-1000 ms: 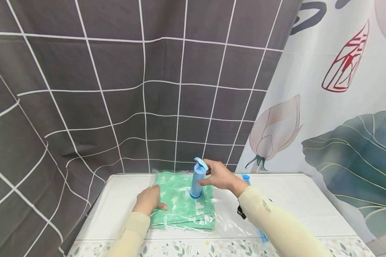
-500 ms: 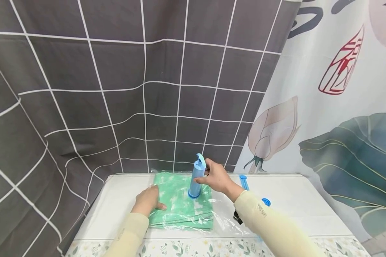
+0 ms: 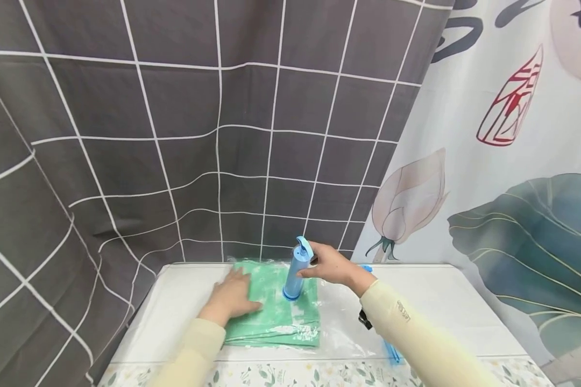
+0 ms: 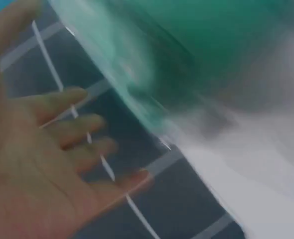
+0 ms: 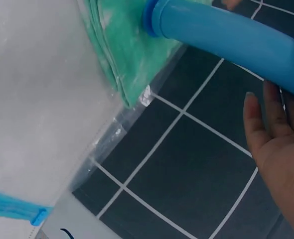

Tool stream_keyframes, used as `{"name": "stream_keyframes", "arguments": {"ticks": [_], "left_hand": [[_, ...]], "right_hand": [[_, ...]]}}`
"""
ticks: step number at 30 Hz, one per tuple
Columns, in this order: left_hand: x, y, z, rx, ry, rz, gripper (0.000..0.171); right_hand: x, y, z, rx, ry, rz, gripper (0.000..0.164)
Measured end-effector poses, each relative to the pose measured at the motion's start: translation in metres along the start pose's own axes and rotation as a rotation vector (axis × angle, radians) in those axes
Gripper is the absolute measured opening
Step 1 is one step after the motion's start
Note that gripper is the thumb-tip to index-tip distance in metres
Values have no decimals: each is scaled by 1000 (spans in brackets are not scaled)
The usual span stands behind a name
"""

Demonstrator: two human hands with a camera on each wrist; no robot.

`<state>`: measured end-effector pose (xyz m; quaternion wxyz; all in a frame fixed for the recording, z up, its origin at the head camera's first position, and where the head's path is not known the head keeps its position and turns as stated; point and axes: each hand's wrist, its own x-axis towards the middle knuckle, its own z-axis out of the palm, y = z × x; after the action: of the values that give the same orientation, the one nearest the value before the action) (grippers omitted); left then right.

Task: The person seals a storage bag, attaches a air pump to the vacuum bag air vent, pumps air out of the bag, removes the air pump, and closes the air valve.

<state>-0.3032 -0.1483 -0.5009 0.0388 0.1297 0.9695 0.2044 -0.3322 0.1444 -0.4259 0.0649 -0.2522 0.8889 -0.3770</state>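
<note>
A blue hand pump (image 3: 297,272) stands, leaning slightly, on a clear plastic storage bag (image 3: 344,333) that holds a folded green cloth (image 3: 271,317). My right hand (image 3: 333,264) grips the pump's upper barrel, thumb at the front and the other fingers behind it. On top, the light blue handle (image 3: 304,246) sits low over the barrel. Over the left part of the bag, my left hand (image 3: 232,295) has its fingers spread. The left wrist view shows that palm and the outstretched fingers (image 4: 72,129) close beside the blurred green cloth. In the right wrist view, the pump's dark blue base (image 5: 151,19) meets the bag over the cloth.
The bag's blue zip strip (image 5: 10,205) with its slider runs along the right side, partly behind my right sleeve (image 3: 416,328). A white table (image 3: 440,290) has a floral front edge (image 3: 271,373). Dark gridded fabric (image 3: 174,107) hangs right behind it.
My left hand has moved slightly forward and right over the bag, its fingers spreading. The pump's handle swung more upright, then came back down. My right hand keeps its hold on the barrel.
</note>
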Motion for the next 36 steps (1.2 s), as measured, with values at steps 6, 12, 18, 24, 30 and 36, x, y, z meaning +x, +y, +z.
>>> {"name": "stream_keyframes", "arguments": {"ticks": [6, 12, 18, 24, 30, 36], "left_hand": [[29, 44, 32, -180, 84, 205, 81], [40, 55, 45, -254, 173, 129, 64], [42, 57, 44, -272, 223, 141, 66], [39, 60, 40, -294, 253, 168, 49], [41, 55, 36, -347, 206, 183, 39], [48, 55, 32, -382, 146, 219, 39]], "right_hand": [[2, 0, -1, -40, 11, -6, 43], [4, -4, 4, -80, 3, -17, 41], [4, -4, 2, -128, 29, -20, 42], [4, -3, 5, -147, 53, -17, 47], [5, -5, 10, -127, 103, 11, 40], [5, -6, 8, -94, 77, 3, 43]]}}
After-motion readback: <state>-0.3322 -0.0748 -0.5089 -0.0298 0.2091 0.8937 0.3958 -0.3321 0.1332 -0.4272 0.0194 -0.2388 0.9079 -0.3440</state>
